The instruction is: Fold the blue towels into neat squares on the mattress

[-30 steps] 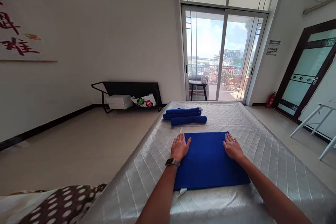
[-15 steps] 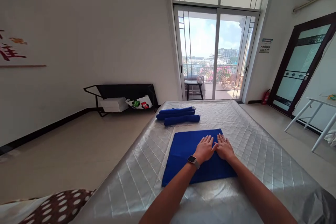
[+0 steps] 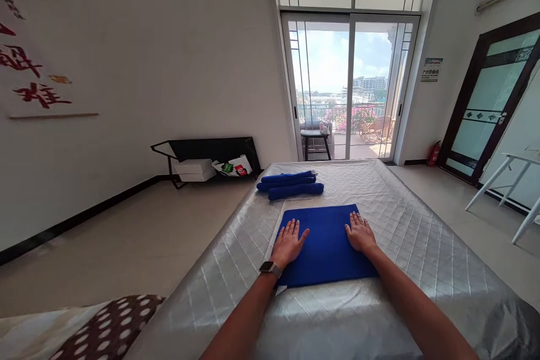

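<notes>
Silver quilted bedding (image 3: pixel 413 236) stretches beneath the left hand (image 3: pixel 289 244) and right hand (image 3: pixel 360 233). Ahead and left of the left hand, a black stand (image 3: pixel 198 149) holds white boxes (image 3: pixel 194 170) and a printed bag (image 3: pixel 234 167). Flat blue cloth (image 3: pixel 327 253) lies under the palms, which rest open near opposite side edges, gripping nothing. Rolled blue cloths (image 3: pixel 295 191) lie beyond, long axes crosswise, nearer the left hand.
</notes>
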{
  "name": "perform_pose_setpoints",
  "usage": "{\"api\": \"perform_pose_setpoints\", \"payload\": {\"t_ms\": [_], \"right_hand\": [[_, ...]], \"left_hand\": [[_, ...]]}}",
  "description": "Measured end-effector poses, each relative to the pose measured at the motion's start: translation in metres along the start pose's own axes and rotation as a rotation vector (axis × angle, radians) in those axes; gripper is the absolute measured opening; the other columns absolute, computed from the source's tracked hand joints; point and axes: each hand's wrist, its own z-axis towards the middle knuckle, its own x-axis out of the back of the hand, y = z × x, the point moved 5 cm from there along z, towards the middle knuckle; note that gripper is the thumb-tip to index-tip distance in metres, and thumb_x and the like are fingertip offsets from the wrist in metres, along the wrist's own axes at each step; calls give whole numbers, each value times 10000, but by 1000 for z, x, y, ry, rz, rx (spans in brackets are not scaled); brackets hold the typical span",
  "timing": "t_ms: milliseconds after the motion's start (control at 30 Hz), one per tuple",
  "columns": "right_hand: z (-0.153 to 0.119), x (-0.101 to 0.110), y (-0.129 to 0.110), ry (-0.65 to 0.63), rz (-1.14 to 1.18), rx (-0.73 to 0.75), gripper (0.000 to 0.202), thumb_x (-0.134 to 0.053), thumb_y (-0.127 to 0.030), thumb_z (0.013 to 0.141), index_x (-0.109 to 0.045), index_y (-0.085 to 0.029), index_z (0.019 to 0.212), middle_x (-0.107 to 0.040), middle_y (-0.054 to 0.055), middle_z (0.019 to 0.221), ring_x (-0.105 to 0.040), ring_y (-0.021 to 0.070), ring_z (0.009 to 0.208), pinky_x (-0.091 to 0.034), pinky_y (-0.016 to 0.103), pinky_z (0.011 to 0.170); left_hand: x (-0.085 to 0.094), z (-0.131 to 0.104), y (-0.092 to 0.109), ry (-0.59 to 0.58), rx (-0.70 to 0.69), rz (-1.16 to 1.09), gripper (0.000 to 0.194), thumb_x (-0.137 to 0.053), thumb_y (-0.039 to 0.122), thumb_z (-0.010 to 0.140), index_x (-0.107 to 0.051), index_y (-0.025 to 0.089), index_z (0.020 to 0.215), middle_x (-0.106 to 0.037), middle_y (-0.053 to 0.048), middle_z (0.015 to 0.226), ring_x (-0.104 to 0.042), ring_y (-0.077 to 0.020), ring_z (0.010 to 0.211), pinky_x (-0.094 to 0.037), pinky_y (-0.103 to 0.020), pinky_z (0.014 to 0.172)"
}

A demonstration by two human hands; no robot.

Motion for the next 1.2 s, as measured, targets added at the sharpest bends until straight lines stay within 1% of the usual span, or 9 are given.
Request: {"api": "perform_pose_setpoints", "payload": {"t_ms": [67,133,333,600,833,933,1033,1100,1200], "right_hand": [[1,0,1,-5,-5,-5,663,-190,-412,1052,-191,-77,1624,-191,122,1693,-99,183,1575,-84,392,1258],[1,2,0,-3,-9,-14,657,-193,-413,1052,-198,-96,1626,-185,115,1695,-108,182,1574,-81,400,1257],[-18,10,-6,5,-30,-33,651,-198,-387,1046,-236,-76,1616,-218,123,1683,-129,196,1572,-87,407,1261],[-68,-8,5,-10,-17,-5,680,-216,-443,1046,-211,-82,1623,-210,121,1686,-150,204,1569,-127,404,1261],[-76,1,-1,0,7,2,680,-210,-432,1048,-212,-62,1619,-200,126,1683,-132,197,1571,-110,390,1263],[-77,3,-2,2,22,4,681,-211,-421,1047,-215,-42,1613,-199,135,1681,-132,199,1571,-107,387,1264],[-77,1,-2,4,35,2,678,-213,-429,1047,-221,-61,1616,-200,129,1683,-138,199,1570,-102,383,1264],[-76,0,-1,16,45,3,679,-219,-434,1047,-226,-64,1616,-211,135,1682,-139,205,1570,-103,388,1264],[-74,-3,1,30,44,10,668,-243,-410,1043,-238,-63,1614,-233,144,1676,-150,215,1569,-121,402,1262]], "left_hand": [[1,-10,-21,18,11,-7,804,-131,621,1020,-352,77,1570,-321,-160,1651,-263,-279,1546,-241,-454,1251],[1,-16,-29,25,7,-23,813,-138,628,1018,-364,67,1561,-330,-170,1643,-279,-284,1540,-258,-450,1244],[5,-18,-22,30,-1,-18,804,-163,613,1019,-380,47,1547,-344,-197,1629,-303,-297,1529,-272,-443,1231],[-3,-13,-26,35,-20,-5,795,-193,609,1012,-389,48,1541,-359,-213,1616,-322,-314,1520,-285,-470,1221],[-4,-13,-32,-11,-23,35,804,-182,582,1014,-345,6,1552,-305,-219,1635,-285,-311,1533,-280,-449,1228],[0,-10,-34,-21,-18,43,790,-172,579,1015,-377,27,1542,-354,-216,1617,-290,-317,1529,-293,-457,1223],[7,-9,-10,20,-43,61,770,-200,581,1018,-406,49,1534,-401,-220,1597,-326,-341,1513,-285,-495,1227],[10,-10,31,50,-149,62,728,-218,554,1029,-417,68,1534,-404,-211,1600,-340,-332,1510,-284,-502,1230],[6,-16,108,52,-335,7,674,-227,507,1047,-430,85,1531,-414,-198,1601,-339,-296,1515,-305,-470,1230]]}}
